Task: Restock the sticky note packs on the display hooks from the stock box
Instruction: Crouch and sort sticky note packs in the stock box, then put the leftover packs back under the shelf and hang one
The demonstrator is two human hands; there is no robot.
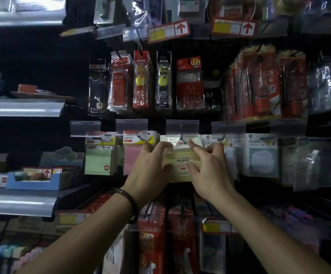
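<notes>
So the person is right up against the peg wall, both arms reaching in. Both hands are on one pale yellow sticky note pack in the middle of the sticky note row. The left hand has its fingers curled over the pack's left edge with the thumb lower down on the front. The right hand pinches the right side the same way, fingers up top and thumb down near the label. It's a firm two-handed hold on that one pack.

The pack's white header sits just under a clear price tag holder, and the dark tip of the display hook shows right at the header's hang hole. I can't tell how far onto the hook it sits.

Just to its left hang a pink sticky note pack and then a green sticky note pack. To the right there's a white memo pad pack in clear wrap. The row above is all pen refill packs, red and black.

There's a dark beaded bracelet on the left wrist, and a blue display box on the shelf off to the left.
</notes>
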